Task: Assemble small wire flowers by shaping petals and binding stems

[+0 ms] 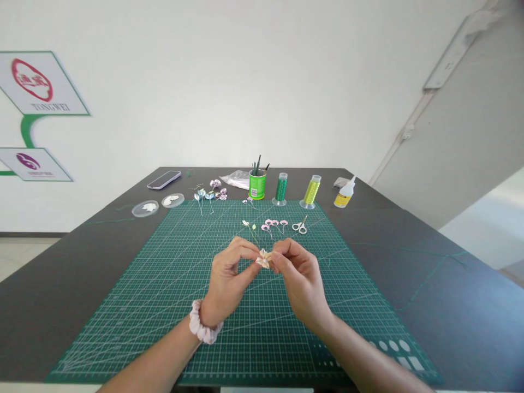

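Note:
Between my two hands is a small cream flower (264, 258) with a pale centre, held above the green cutting mat (164, 316). My left hand (231, 275), with a pale scrunchie (202, 323) at its wrist, pinches the flower's left side between thumb and fingers. My right hand (298, 275) pinches its right side, the other fingers curled in. Just beyond lie several pink petal loops (275, 224) on thin stems, a white bud (245, 223) on a stem, and white-handled scissors (299, 226).
Farther back stand a green can (257, 185) of tools, a green thread spool (280, 190), a yellow-green spool (311, 192) and a glue bottle (344, 194). Left are blue flowers (200, 195), purple flowers (221, 194), two shallow dishes (145, 208) and a phone (164, 179). Loose thread (421, 284) lies right.

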Demonstrator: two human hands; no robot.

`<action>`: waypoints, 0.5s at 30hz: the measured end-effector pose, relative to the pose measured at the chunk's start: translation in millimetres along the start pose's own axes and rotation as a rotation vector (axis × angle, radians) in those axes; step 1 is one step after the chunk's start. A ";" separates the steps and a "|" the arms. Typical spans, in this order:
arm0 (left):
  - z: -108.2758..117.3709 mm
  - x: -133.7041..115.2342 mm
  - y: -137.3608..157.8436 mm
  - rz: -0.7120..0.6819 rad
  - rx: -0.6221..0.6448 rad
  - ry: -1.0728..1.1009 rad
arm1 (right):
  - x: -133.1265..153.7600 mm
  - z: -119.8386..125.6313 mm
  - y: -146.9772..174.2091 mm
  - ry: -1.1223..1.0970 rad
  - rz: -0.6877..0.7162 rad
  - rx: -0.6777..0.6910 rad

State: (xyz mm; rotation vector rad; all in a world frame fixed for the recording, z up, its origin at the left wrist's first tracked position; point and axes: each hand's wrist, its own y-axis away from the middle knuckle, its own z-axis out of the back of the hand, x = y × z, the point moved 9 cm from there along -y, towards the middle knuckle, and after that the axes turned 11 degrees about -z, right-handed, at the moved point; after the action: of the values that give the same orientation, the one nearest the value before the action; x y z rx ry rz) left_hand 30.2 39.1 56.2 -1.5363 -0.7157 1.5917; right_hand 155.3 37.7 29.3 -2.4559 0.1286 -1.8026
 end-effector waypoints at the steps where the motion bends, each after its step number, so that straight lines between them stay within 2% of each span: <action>1: -0.2 0.3 0.2 0.007 -0.002 0.007 | -0.3 0.0 0.1 -0.001 -0.001 0.002; 8: -0.5 5.9 1.9 0.058 -0.012 0.058 | -0.5 0.3 -0.8 0.000 -0.009 0.006; 15: 1.3 17.3 5.6 0.186 -0.040 0.121 | 3.9 3.3 -2.0 -0.002 -0.002 0.016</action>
State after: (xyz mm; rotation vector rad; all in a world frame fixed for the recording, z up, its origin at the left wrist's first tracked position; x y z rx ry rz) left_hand 28.9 50.9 42.4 -1.7552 -0.5544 1.6102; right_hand 159.6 39.3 32.2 -2.4480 0.1105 -1.7951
